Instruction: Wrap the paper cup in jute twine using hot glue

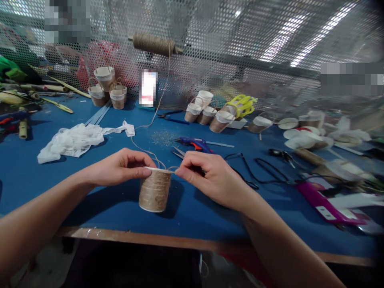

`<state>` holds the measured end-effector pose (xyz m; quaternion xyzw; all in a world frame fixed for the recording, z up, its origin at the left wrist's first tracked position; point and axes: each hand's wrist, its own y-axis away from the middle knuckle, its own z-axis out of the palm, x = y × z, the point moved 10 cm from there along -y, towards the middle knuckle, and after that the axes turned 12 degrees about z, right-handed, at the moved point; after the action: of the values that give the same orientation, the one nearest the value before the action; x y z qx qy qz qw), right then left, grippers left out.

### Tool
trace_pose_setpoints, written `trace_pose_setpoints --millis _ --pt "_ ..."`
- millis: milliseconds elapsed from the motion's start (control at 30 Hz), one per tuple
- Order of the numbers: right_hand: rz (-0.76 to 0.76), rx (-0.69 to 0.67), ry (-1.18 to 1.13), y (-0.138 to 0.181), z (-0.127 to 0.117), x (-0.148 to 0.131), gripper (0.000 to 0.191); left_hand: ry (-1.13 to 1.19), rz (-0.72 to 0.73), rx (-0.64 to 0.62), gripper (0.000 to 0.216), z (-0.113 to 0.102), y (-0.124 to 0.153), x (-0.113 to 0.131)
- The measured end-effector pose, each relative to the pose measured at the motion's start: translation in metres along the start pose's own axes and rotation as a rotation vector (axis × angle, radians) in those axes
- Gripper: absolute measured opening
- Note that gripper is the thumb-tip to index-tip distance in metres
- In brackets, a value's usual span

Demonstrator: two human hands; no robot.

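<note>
My left hand (pixel 126 168) is closed on the rim of a small paper cup (pixel 154 192) wrapped in brown twine, with the thumb outside and the fingers partly hidden behind the rim. The cup stands nearly upright near the table's front edge. Just right of the cup, my right hand (pixel 211 176) pinches a strand of twine (pixel 173 168) that comes off its top edge. More twine loops above the rim and runs back over the table, up to a twine spool (pixel 154 44) on a rod at the mesh.
Beyond my right hand lie a blue glue gun (pixel 193 143), scissors (pixel 178 152) and a black cable (pixel 250 176). White gauzy cloth (pixel 72 140) lies at left. Finished-looking little buckets (pixel 118 97) stand at the back. A purple box (pixel 327 204) sits at right.
</note>
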<state>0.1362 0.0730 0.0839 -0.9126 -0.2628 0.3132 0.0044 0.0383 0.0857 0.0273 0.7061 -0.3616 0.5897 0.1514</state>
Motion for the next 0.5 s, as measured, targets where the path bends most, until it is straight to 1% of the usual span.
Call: trace_pose_setpoints --millis 200,367,500 --pt "0.027 0.012 -0.057 0.005 0.005 0.010 0.019 0.046 -0.006 0.019 0.013 -0.002 0.000 -0.005" --pt "0.074 -0.019 -0.053 0.006 0.011 0.021 0.016 0.092 -0.005 0.026 0.011 -0.003 0.001 -0.006" --pt "0.125 -0.051 -0.099 0.006 0.015 0.026 0.013 0.106 -0.009 0.033 0.010 -0.004 0.003 -0.007"
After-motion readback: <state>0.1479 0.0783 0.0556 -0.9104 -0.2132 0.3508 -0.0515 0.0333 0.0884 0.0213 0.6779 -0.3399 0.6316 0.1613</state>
